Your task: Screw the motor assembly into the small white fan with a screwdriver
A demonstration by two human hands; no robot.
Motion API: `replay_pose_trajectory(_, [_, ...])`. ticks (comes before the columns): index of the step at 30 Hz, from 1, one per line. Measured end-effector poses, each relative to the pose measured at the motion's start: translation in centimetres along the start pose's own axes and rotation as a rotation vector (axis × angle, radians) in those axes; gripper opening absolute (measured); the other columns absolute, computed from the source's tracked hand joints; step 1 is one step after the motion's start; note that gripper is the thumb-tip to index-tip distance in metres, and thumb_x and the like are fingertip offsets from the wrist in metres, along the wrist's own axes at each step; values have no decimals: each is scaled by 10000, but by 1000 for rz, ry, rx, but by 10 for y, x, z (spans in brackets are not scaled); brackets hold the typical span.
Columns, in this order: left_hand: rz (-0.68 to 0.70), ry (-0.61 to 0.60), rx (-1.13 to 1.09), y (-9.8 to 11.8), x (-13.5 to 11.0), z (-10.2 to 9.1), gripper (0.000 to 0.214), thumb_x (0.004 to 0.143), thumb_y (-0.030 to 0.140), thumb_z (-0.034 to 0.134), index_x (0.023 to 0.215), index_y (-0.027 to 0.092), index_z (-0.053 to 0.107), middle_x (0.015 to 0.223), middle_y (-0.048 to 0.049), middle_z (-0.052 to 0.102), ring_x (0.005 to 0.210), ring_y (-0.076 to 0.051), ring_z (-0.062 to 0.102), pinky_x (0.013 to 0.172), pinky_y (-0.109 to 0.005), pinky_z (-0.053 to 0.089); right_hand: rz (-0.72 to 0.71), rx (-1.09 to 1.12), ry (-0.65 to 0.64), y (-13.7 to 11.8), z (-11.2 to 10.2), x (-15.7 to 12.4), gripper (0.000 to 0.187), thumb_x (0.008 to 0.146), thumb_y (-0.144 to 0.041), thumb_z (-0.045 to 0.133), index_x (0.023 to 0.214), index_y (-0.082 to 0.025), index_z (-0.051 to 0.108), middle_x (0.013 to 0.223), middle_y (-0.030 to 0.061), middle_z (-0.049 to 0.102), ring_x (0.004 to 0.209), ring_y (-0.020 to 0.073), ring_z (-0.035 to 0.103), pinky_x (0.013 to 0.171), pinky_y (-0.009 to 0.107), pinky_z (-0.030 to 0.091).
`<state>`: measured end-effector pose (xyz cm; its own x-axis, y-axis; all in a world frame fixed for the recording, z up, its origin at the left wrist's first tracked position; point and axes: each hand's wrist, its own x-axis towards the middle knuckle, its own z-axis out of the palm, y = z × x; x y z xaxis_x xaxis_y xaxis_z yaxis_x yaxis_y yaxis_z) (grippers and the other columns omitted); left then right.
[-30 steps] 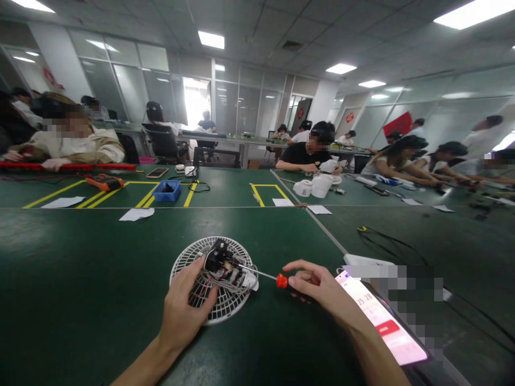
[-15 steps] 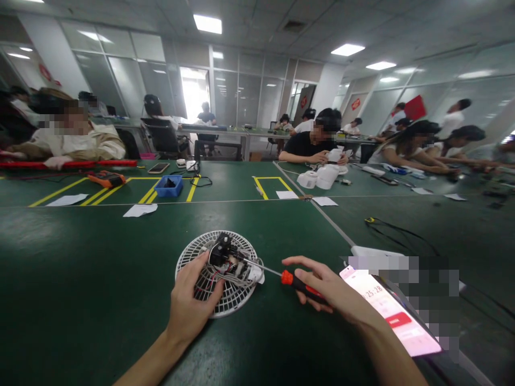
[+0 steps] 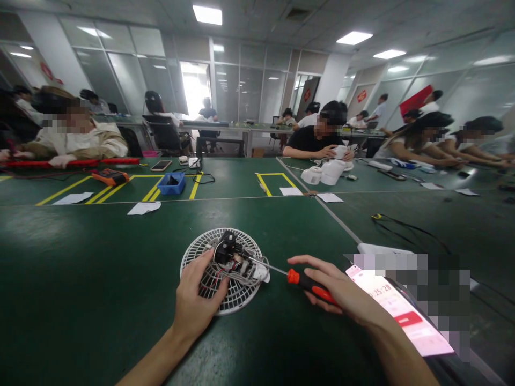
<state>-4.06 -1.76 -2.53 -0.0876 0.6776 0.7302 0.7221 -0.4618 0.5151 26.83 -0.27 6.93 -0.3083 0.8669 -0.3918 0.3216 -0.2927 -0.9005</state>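
Note:
A round white fan grille [image 3: 201, 245] lies flat on the green table [image 3: 100, 268]. On it sits a small black motor [image 3: 224, 250] with red, black and white wires and a white part. My left hand [image 3: 197, 300] rests on the grille's near edge, fingers closed against the motor assembly. My right hand [image 3: 338, 292] is closed round a red and black screwdriver [image 3: 306, 284]; its metal shaft reaches left to the motor.
A phone [image 3: 402, 316] with a lit screen lies by my right wrist, a white flat object [image 3: 382, 250] behind it, and a black cable [image 3: 402, 228] to the right. A blue tray [image 3: 171, 184], paper slips and an orange meter [image 3: 108, 177] sit farther back. Several people work at the surrounding tables.
The view has shifted slightly, so the fan grille and both hands sit a little further right in the frame. The hands keep the same hold on the motor and screwdriver.

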Motion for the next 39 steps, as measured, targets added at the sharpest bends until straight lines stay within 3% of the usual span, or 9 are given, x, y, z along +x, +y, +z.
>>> replay_pose_trajectory(10, [-26, -1, -16, -3, -3, 1, 619, 829, 303, 730, 1408, 252, 517, 1312, -79, 644, 1196, -267, 622, 1071, -460, 498, -35, 61, -64, 2, -6, 4, 577, 881, -608, 652, 1267, -183, 597, 657, 1, 655, 545, 116, 547, 477, 195, 400])
replay_pose_trajectory(15, [-20, -2, -21, -4, -3, 2, 608, 836, 310, 724, 1404, 251, 516, 1318, -81, 642, 1191, -259, 627, 1071, -447, 500, -100, 101, -128, 4, -11, 2, 547, 887, -573, 695, 1275, -199, 601, 854, 45, 696, 716, 156, 621, 595, 243, 467])
replay_pose_trajectory(20, [-28, -6, -29, -4, -3, 2, 598, 836, 307, 722, 1396, 247, 521, 1320, -84, 638, 1200, -260, 623, 1078, -449, 500, -128, 109, -66, 4, -11, 3, 538, 819, -568, 775, 1208, -218, 649, 956, 41, 678, 757, 152, 603, 635, 248, 452])
replay_pose_trajectory(30, [-36, 4, -34, -3, -4, 2, 593, 837, 313, 724, 1393, 253, 526, 1306, -79, 646, 1175, -254, 636, 1065, -448, 509, -172, 191, -56, 10, -11, 10, 487, 763, -470, 855, 1118, -197, 662, 889, 9, 651, 724, 123, 547, 635, 227, 441])
replay_pose_trajectory(39, [-39, 4, -37, -6, -3, 3, 600, 836, 313, 724, 1398, 255, 522, 1315, -76, 645, 1187, -253, 631, 1073, -449, 504, -195, 231, -42, 12, -10, 12, 423, 721, -423, 885, 984, -209, 632, 848, -17, 584, 718, 133, 561, 571, 241, 527])
